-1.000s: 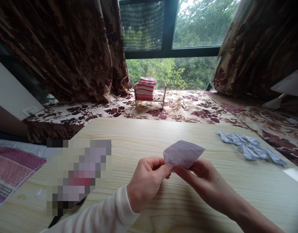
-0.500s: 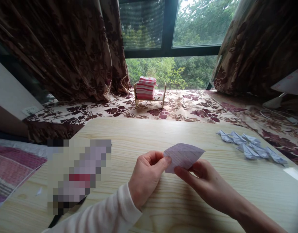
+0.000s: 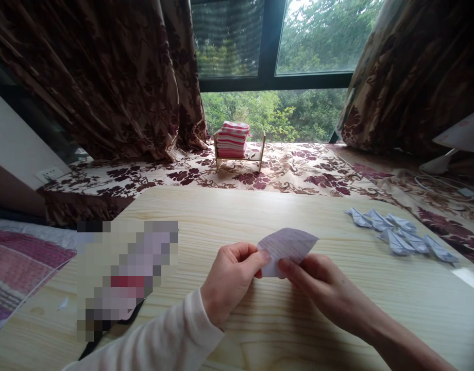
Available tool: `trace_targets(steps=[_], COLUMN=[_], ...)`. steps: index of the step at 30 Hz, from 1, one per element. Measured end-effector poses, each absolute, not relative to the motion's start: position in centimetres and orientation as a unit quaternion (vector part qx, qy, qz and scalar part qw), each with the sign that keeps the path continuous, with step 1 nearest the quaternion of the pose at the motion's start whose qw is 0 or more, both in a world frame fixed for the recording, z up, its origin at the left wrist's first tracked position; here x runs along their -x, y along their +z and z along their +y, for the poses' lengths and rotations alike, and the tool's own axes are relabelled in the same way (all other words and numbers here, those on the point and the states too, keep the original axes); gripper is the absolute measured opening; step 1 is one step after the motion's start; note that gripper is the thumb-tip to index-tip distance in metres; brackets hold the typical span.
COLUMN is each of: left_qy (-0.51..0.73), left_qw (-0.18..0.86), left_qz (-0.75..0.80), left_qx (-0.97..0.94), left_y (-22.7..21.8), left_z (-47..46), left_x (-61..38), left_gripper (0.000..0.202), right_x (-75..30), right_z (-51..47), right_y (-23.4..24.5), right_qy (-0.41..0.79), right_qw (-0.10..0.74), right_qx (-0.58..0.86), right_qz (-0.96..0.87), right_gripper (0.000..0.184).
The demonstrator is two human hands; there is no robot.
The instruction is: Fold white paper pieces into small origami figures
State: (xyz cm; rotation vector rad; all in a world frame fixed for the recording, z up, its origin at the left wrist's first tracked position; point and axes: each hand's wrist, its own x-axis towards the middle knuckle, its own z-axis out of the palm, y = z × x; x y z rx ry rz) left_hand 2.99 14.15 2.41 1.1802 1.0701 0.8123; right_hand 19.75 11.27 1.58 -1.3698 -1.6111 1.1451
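Observation:
A small folded sheet of lined pale paper (image 3: 288,245) is held just above the light wooden table (image 3: 229,216). My left hand (image 3: 231,281), in a white sleeve, pinches the paper's left edge between thumb and fingers. My right hand (image 3: 324,291) is closed on its lower right side, forefinger lying along the bottom edge. Both hands sit near the table's middle front.
Several folded pale blue paper shapes (image 3: 401,234) lie at the table's right. A blurred-out patch (image 3: 124,278) covers things at the left. Behind the table, a small wooden rack with striped red and white cloths (image 3: 233,141) stands on a floral sill between dark curtains.
The paper has dropped slightly and shifted left, and my right hand's fingers have slid further over its lower edge. My left hand keeps its pinch.

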Motion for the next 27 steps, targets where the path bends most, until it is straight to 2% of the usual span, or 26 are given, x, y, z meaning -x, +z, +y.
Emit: trace_targets(steps=[2, 7, 11, 19, 27], left_qy=[0.337, 0.293, 0.27, 0.287, 0.316], left_qw=[0.609, 0.595, 0.595, 0.673, 0.701], left_qz=[0.484, 0.468, 0.444, 0.424, 0.421], left_qx=[-0.53, -0.584, -0.613, -0.534, -0.481], left_y=[2.5, 2.8, 2.8, 2.2, 2.3], left_z=[14.3, 14.4, 14.4, 14.5, 14.3], left_x=[-2.8, -2.6, -2.5, -2.5, -2.6], left_gripper=[0.028, 0.026, 0.025, 0.023, 0.028], right_x=[-20.3, -21.7, -21.3, -21.3, -21.3], right_z=[11.6, 12.3, 12.1, 11.9, 11.8], right_y=[1.7, 1.5, 1.2, 1.3, 1.6], right_qy=[0.418, 0.281, 0.199, 0.043, 0.012], right_qw=[0.372, 0.461, 0.469, 0.451, 0.419], right_qx=[0.536, 0.55, 0.482, 0.408, 0.401], right_qz=[-0.632, -0.637, -0.713, -0.792, -0.814], right_gripper=[0.038, 0.029, 0.007, 0.026, 0.027])
